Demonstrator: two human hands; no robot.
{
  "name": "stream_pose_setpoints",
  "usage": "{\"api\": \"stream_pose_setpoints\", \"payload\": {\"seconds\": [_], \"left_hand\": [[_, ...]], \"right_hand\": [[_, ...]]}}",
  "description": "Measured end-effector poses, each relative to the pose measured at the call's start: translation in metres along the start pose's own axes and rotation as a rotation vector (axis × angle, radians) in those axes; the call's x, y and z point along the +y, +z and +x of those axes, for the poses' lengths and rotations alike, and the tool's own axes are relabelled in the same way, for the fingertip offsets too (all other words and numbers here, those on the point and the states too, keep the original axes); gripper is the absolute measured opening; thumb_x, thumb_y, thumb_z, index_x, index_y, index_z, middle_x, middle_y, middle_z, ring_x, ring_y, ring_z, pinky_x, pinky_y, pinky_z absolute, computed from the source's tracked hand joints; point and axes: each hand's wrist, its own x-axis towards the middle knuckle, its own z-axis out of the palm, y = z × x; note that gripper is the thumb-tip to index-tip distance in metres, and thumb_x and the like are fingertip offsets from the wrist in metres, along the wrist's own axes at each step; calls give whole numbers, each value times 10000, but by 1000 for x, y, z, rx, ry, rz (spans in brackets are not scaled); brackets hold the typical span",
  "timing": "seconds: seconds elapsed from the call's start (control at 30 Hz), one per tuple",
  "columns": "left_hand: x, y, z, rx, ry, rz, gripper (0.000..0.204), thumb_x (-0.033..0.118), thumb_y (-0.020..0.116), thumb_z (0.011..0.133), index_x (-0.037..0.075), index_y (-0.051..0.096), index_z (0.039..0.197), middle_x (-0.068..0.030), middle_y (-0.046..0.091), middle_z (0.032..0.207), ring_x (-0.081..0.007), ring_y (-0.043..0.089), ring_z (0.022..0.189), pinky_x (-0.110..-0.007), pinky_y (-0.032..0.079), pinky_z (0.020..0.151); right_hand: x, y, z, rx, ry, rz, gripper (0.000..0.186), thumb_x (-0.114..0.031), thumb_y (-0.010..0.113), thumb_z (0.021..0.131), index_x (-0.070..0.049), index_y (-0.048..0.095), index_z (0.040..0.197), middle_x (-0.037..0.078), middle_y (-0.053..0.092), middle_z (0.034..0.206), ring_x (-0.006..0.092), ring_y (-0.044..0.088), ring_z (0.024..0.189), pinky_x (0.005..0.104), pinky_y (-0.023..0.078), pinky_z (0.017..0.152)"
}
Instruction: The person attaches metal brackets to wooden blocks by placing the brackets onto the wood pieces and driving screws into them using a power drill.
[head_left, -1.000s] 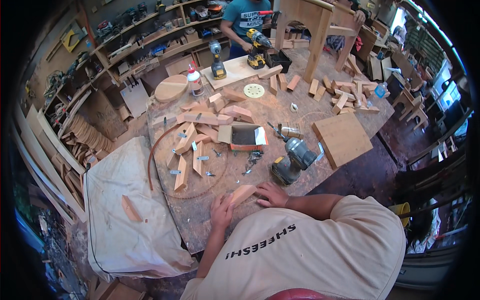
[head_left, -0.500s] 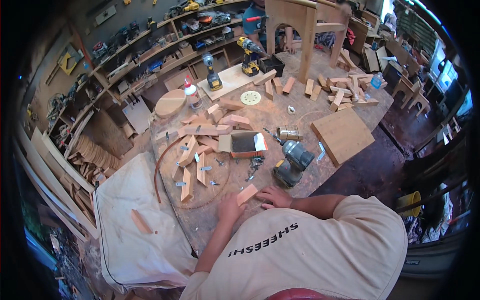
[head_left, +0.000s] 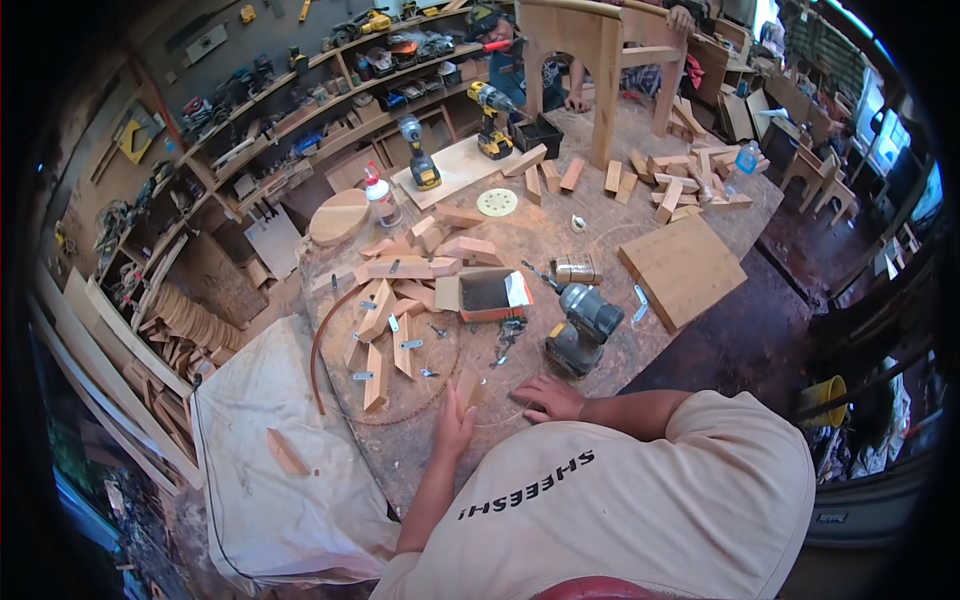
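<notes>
My left hand grips a small wooden block, now tilted up at the near edge of the workbench. My right hand rests on the bench just right of it, fingers spread. Beyond it lies a cordless drill with a long bit, beside a metal can. An open cardboard box sits further forward, with scattered loose metal fittings in front of it. To the left are several angled wood pieces, some with metal plates attached.
A square board, glue bottle, two more drills and wooden offcuts share the bench. A wooden chair frame stands at the back, near another person. A cloth-covered surface is left.
My left hand has turned the block from lying slantwise to a steeper angle and shifted it slightly left. My right hand stays spread on the bench. The person opposite has bent lower.
</notes>
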Motion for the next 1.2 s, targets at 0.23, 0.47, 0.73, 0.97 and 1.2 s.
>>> {"api": "stream_pose_setpoints", "payload": {"seconds": [0.23,0.47,0.73,0.97,1.2], "left_hand": [[-5,2,-1,46,63,-25,716,223,540,934,-34,206,1513,-307,450,1403,-433,451,1302,-438,369,1075],[-2,1,0,65,56,-24,686,243,525,946,-21,238,1510,-300,422,1440,-424,424,1339,-427,355,1095],[0,1,-1,71,47,-9,671,267,534,946,-9,279,1502,-290,436,1435,-412,436,1335,-425,361,1093],[1,1,0,77,34,28,697,290,555,933,25,274,1513,-278,484,1394,-421,482,1284,-444,397,1055],[6,-2,4,34,-13,52,716,301,576,910,85,278,1524,-268,525,1351,-431,527,1214,-461,427,1017]], "right_hand": [[2,2,0,-14,-13,9,504,-276,634,890,-119,514,1353,125,539,1248,319,488,1176,445,395,1007],[5,6,-1,-1,-19,28,506,-299,643,880,-126,519,1339,120,539,1259,311,475,1209,448,379,1029],[4,6,-1,-6,-7,10,499,-306,648,878,-126,529,1328,115,542,1261,308,478,1209,445,375,1035],[5,5,0,-5,-19,0,490,-302,647,877,-120,533,1318,116,543,1257,309,481,1204,442,380,1031],[-3,-4,2,3,-5,12,474,-288,646,874,-109,543,1301,122,549,1248,316,485,1202,444,384,1022]]}}
